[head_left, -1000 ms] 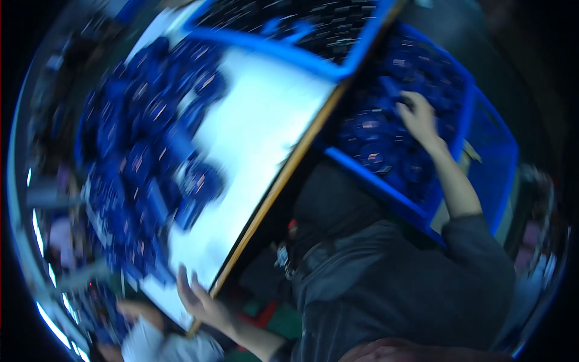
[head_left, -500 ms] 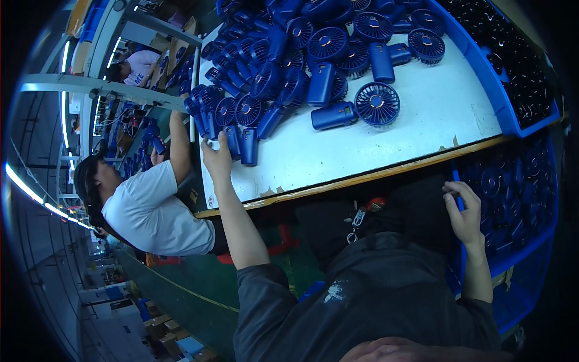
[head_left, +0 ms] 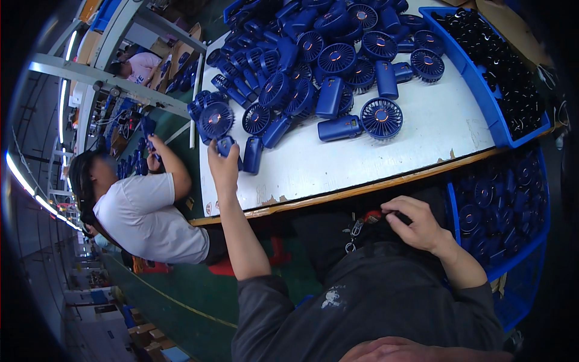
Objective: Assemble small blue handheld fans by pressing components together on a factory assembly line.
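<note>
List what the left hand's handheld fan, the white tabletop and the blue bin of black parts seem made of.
Handheld fan in the left hand: probably hard plastic, satin blue, judging by its molded-looking grille ribs.
White tabletop: likely laminate, smooth, slightly glossy; brown front-edge chips suggest board beneath.
Blue bin: molded plastic, apparently, by its even-colored, satin walls.
</note>
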Demonstrator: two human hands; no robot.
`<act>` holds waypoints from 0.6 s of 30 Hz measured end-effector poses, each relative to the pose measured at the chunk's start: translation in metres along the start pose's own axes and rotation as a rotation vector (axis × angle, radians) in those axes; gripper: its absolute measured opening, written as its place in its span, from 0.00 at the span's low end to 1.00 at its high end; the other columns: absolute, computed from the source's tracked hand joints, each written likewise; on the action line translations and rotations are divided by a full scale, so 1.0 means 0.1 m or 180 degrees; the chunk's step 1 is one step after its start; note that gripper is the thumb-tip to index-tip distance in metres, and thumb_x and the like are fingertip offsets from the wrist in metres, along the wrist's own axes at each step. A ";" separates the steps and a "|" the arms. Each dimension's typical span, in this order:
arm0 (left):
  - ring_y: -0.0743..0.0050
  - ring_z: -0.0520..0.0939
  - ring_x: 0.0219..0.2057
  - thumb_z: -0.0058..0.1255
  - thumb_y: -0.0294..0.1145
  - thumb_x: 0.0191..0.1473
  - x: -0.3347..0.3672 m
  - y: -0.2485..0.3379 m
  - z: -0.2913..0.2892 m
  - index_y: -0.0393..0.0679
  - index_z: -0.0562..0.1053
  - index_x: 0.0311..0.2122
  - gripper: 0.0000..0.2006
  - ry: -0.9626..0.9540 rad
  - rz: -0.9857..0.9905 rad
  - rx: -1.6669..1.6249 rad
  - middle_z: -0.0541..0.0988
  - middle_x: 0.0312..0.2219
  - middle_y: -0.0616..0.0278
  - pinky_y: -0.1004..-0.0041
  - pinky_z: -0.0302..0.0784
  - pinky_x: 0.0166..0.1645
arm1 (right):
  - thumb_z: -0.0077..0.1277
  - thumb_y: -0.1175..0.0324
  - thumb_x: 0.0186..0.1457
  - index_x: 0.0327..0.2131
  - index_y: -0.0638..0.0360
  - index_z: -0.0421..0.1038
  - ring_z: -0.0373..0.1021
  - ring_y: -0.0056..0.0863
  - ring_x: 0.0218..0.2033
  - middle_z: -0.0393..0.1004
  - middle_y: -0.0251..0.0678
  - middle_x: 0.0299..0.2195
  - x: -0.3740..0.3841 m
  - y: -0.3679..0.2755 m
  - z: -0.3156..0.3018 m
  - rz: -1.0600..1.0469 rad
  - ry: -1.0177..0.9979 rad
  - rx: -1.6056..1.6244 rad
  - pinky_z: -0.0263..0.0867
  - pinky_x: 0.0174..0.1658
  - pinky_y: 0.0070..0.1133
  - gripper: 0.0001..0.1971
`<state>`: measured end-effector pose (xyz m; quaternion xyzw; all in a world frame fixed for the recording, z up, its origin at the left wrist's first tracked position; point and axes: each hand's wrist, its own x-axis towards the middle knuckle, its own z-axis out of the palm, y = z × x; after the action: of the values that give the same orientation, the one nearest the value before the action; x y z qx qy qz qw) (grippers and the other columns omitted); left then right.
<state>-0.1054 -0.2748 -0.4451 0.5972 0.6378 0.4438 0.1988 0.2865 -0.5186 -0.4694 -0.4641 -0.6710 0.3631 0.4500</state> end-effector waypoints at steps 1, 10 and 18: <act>0.70 0.79 0.37 0.57 0.29 0.50 -0.19 0.28 -0.01 0.25 0.63 0.55 0.29 -0.0089 -0.0257 -0.0662 0.76 0.39 0.50 0.73 0.75 0.43 | 0.55 0.77 0.54 0.43 0.66 0.74 0.76 0.31 0.34 0.77 0.42 0.35 0.05 -0.03 0.05 0.0062 0.0009 0.0234 0.72 0.38 0.23 0.11; 0.58 0.77 0.47 0.61 0.41 0.54 -2.21 1.14 0.94 0.37 0.59 0.59 0.33 -0.0759 -0.0454 -0.3845 0.72 0.48 0.50 0.59 0.73 0.54 | 0.60 0.68 0.55 0.55 0.65 0.66 0.74 0.29 0.38 0.77 0.39 0.40 0.35 -0.08 0.66 0.0817 -0.0158 0.1456 0.71 0.44 0.25 0.25; 0.47 0.80 0.47 0.30 0.65 0.62 -1.89 0.93 1.13 0.33 0.62 0.58 0.39 -0.3147 -0.1903 -0.5038 0.77 0.46 0.44 0.53 0.73 0.56 | 0.59 0.59 0.54 0.39 0.66 0.68 0.75 0.49 0.29 0.75 0.50 0.30 0.43 -0.25 0.37 -0.0700 -0.0509 -0.0869 0.72 0.33 0.35 0.19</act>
<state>0.0771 -0.4252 -0.4817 0.2238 0.1258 0.3745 0.8910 0.2371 -0.4883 -0.4473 -0.4143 -0.7943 0.2532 0.3651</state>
